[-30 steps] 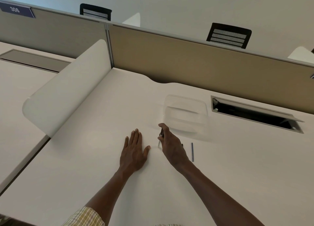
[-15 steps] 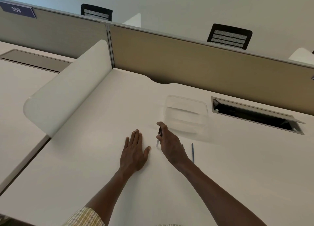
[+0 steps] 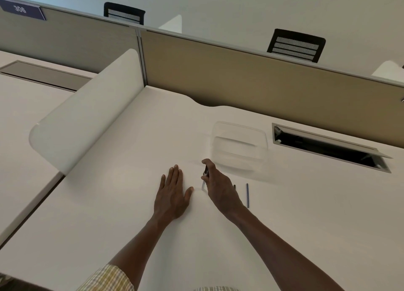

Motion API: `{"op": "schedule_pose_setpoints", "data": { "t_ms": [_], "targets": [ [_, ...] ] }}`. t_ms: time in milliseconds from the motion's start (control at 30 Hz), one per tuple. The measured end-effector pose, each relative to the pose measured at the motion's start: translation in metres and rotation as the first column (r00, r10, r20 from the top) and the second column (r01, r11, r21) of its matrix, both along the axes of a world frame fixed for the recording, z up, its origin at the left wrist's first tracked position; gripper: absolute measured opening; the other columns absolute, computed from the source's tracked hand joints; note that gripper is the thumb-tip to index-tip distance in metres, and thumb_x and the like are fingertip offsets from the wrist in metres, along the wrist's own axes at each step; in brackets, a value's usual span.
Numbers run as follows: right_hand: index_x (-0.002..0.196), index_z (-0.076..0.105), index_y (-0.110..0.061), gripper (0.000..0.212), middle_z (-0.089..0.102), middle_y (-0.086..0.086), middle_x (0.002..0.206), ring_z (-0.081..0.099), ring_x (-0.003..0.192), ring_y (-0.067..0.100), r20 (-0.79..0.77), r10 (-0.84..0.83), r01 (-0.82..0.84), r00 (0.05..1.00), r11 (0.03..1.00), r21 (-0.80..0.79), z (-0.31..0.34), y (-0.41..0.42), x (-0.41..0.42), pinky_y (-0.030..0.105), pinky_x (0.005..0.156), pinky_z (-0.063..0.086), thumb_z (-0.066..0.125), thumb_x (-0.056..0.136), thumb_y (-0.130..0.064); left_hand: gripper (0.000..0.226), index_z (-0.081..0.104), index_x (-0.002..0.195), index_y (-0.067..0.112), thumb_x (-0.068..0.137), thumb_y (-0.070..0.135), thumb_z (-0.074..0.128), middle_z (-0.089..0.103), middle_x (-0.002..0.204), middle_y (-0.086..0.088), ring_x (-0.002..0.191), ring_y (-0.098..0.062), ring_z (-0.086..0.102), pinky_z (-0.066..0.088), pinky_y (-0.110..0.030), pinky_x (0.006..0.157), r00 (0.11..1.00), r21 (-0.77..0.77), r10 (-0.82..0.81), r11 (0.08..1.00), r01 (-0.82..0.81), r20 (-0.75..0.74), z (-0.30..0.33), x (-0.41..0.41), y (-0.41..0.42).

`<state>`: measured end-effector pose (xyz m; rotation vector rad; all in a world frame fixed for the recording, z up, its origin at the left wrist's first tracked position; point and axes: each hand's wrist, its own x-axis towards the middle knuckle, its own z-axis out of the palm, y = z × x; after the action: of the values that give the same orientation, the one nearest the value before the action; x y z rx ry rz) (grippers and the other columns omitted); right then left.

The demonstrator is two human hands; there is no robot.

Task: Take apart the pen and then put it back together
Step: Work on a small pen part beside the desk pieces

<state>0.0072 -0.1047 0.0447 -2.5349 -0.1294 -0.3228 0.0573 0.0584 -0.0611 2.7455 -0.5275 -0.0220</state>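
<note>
My right hand (image 3: pixel 219 189) grips a clear pen barrel (image 3: pixel 204 179) with a dark end, held nearly upright just above the white desk (image 3: pixel 131 203). Its fingers hide most of the barrel. To the right of that hand a thin blue ink refill (image 3: pixel 247 195) lies flat on the desk. A small dark pen part (image 3: pixel 234 186) peeks out beside my wrist. My left hand (image 3: pixel 172 194) rests flat on the desk, palm down, fingers spread, holding nothing, a short gap left of the barrel.
A clear plastic tray (image 3: pixel 239 145) sits just beyond my right hand. An open cable slot (image 3: pixel 328 147) is set in the desk at the right. A white curved divider (image 3: pixel 87 124) rises on the left, and a tan partition (image 3: pixel 240 80) closes the back.
My right hand with the barrel has drifted slightly left and away from me. My left hand has stayed flat in place.
</note>
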Motion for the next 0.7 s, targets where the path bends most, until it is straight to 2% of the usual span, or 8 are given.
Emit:
{"op": "schedule_pose_setpoints", "data": {
  "t_ms": [200,467,600,700],
  "targets": [
    [0.131,0.029,-0.028,0.048,0.061,-0.002,0.087,0.06,0.077,0.01,0.005,-0.029,0.029,1.0,1.0,-0.003,-0.001,0.0,-0.001,0.016,0.065,0.038,0.054,0.095,-0.009,0.077,0.012,0.154,0.006,0.096,0.056,0.02,0.002,0.163,-0.008,0.15,-0.018,-0.003,0.005,-0.042,0.123,1.0,0.0,-0.001,1.0,0.001,-0.001,0.0,0.0,0.0],
    [0.134,0.029,-0.029,0.052,0.058,-0.003,0.086,0.051,0.07,0.004,0.01,-0.06,0.059,0.998,0.996,0.065,0.006,-0.001,0.006,0.018,0.068,0.042,0.055,0.095,-0.007,0.077,0.011,0.154,0.005,0.095,0.056,0.018,0.002,0.163,-0.008,0.15,-0.017,-0.004,0.003,-0.04,0.123,1.0,0.004,0.002,1.0,-0.002,0.002,0.003,-0.002,0.0],
    [0.136,0.027,-0.031,0.054,0.059,-0.005,0.088,0.051,0.072,0.001,0.083,-0.095,0.087,0.992,0.991,0.1,0.025,-0.004,0.017,0.014,0.069,0.041,0.056,0.096,-0.009,0.077,0.012,0.153,0.005,0.095,0.055,0.021,0.003,0.163,-0.009,0.151,-0.018,-0.002,0.004,-0.041,0.123,1.0,-0.01,0.005,1.0,-0.005,0.008,0.003,-0.002,0.0],
    [0.134,0.026,-0.031,0.054,0.062,0.0,0.088,0.054,0.071,0.004,0.162,-0.111,0.088,0.98,0.986,0.145,0.041,-0.004,0.023,0.012,0.066,0.04,0.057,0.096,-0.01,0.076,0.013,0.153,0.005,0.096,0.055,0.022,0.004,0.163,-0.009,0.151,-0.018,-0.001,0.004,-0.041,0.123,1.0,-0.012,0.008,1.0,-0.008,0.006,0.003,-0.001,0.0]
  ]
}}
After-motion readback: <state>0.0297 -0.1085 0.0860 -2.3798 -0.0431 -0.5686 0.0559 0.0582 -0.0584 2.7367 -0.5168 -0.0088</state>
